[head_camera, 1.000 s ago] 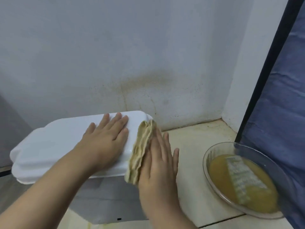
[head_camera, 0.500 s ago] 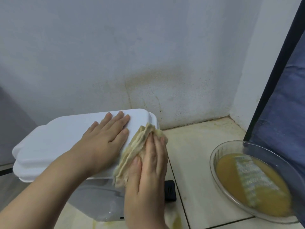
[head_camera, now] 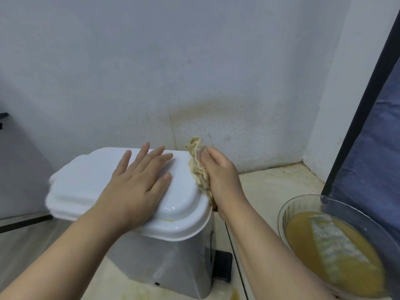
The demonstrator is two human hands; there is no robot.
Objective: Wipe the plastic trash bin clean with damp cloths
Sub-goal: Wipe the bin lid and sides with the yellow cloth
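The left grip [head_camera: 138,187] was released: palm down, fingers straight and spread, resting flat on the white lid [head_camera: 86,176] of the plastic trash bin [head_camera: 164,263]. The right grip [head_camera: 220,178] was grasping a crumpled beige cloth [head_camera: 198,167], fingers curled over it, and held it against the lid's right edge, just beside the left grip's fingertips [head_camera: 166,176]. The upper end of the cloth stood clear above the right grip's knuckles; the lower end hung under the heel of that hand, against the lid's rim. The bin stood on the tiled floor [head_camera: 270,187] directly beneath both grips, lid closed, with the grey body below the left forearm. A small yellow mark [head_camera: 167,220] showed on the lid near the left wrist. A black pedal [head_camera: 223,265] projected from the bin's base, below the right forearm. To the right of the right grip, and nearer the person, a clear glass bowl [head_camera: 303,204] sat on the floor holding cloudy yellow-brown liquid [head_camera: 303,230] with a second, pale cloth [head_camera: 333,245] lying in it. Beyond both grips the white wall [head_camera: 194,61] bore a brownish stain [head_camera: 207,111] above the cloth. Further right of the right grip stood a black pole [head_camera: 363,94] with blue fabric [head_camera: 372,148] behind it. A yellowish smear [head_camera: 234,296] marked the floor by the bin's foot.
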